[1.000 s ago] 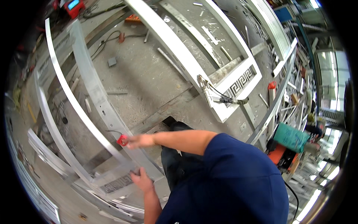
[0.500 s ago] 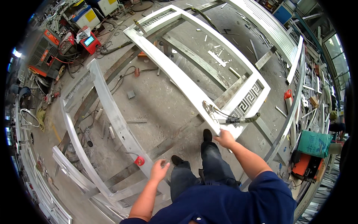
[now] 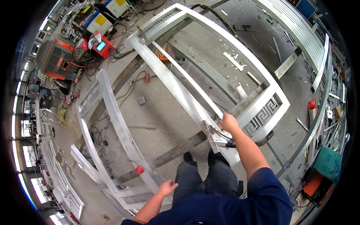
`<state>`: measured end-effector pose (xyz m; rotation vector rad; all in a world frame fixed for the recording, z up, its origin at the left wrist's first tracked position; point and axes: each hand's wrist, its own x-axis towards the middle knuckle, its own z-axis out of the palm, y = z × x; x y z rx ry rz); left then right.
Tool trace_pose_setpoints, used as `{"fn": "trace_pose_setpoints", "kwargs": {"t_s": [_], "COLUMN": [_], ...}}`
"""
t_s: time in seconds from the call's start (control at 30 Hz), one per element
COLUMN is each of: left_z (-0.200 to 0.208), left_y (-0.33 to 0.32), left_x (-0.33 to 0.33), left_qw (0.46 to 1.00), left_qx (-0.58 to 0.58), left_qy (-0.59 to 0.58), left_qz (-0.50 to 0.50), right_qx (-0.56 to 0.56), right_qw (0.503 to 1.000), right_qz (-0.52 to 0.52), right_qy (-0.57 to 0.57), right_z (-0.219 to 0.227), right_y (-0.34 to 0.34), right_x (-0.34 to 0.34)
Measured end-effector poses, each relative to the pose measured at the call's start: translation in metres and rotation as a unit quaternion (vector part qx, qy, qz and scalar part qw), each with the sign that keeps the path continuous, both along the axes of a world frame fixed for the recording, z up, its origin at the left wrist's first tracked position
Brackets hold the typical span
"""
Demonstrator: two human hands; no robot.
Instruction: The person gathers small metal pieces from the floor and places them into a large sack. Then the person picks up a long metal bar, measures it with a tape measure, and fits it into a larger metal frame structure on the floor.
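A thin white metal strip [image 3: 187, 77] slants through the opening of a large white metal frame [image 3: 176, 88] with a fretwork panel. My right hand [image 3: 228, 122] is closed on the strip's near end. Just below that hand, a metal clamp-like tool [image 3: 212, 138] with a dark handle and cable lies on the frame's near corner. My left hand [image 3: 167, 188] hangs with curled fingers by the near end of a second, greyer metal frame [image 3: 123, 129]; what it holds, if anything, is hidden. A small red round object [image 3: 139, 170] sits on that second frame.
Both frames rest on dark metal beams [image 3: 176, 152]. A red machine with a screen [image 3: 101, 45] and a large grey-orange machine [image 3: 58, 58] stand at far left, cables trailing. Ribbed white panels [image 3: 296, 32] lie far right. A teal package [image 3: 327, 162] sits on an orange-black case at right.
My right hand has moved from the big frame's near corner up and forward, and now grips the thin strip, which shows inside the frame. My left hand has shifted slightly right and nearer, fingers more curled.
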<state>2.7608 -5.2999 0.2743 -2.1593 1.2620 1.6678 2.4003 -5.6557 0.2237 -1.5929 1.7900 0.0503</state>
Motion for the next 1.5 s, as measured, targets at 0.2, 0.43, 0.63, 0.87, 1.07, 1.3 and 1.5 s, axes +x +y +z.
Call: {"fn": "trace_pose_setpoints", "kwargs": {"t_s": [0.2, 0.43, 0.63, 0.87, 1.07, 1.3, 1.5], "left_z": [0.003, -0.029, -0.026, -0.011, -0.016, -0.019, -0.022], "left_y": [-0.019, -0.062, -0.076, -0.104, -0.111, -0.115, -0.110], "left_x": [-0.003, 0.056, 0.074, 0.066, 0.057, 0.037, 0.024], "left_qw": [0.997, 0.994, 0.991, 0.985, 0.986, 0.988, 0.986], "left_qx": [0.077, 0.084, 0.105, 0.150, 0.144, 0.140, 0.149], "left_qy": [0.022, -0.061, -0.005, 0.011, 0.010, 0.002, 0.008], "left_qz": [0.002, -0.035, 0.084, 0.082, 0.078, 0.069, 0.076], "right_qx": [0.017, 0.019, 0.015, 0.057, 0.061, 0.060, 0.052], "right_qw": [0.999, 0.999, 0.996, 0.984, 0.983, 0.987, 0.990], "right_qz": [0.009, -0.007, -0.093, -0.164, -0.169, -0.149, -0.133], "right_qy": [-0.028, -0.032, -0.003, 0.040, 0.037, 0.026, 0.013], "right_z": [-0.038, -0.087, -0.137, -0.172, -0.195, -0.200, -0.203], "right_y": [-0.035, -0.035, -0.042, -0.051, -0.050, -0.054, -0.061], "right_x": [0.009, -0.004, 0.010, 0.008, 0.010, 0.001, -0.002]}}
